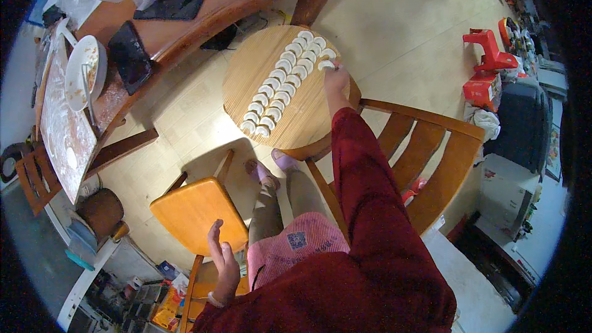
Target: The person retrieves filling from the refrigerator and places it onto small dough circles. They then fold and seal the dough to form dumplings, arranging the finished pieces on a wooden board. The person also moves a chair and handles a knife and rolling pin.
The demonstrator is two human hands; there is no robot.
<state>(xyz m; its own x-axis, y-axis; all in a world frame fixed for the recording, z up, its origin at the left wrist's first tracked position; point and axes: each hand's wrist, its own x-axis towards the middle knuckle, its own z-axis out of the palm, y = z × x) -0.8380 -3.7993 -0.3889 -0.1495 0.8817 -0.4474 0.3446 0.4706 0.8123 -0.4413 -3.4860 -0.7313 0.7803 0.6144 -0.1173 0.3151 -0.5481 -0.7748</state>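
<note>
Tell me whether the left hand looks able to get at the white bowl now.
Probably not without a step or lean: the left hand looks empty, but the wooden chair seems to stand between it and the white bowl, farther left.

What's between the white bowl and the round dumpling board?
In the head view, from the bowl: a dark flat object, the table's edge, then tiled floor before the board.

Right hand (337, 79) at dumpling (325, 65), round tabletop (246, 65)
</note>
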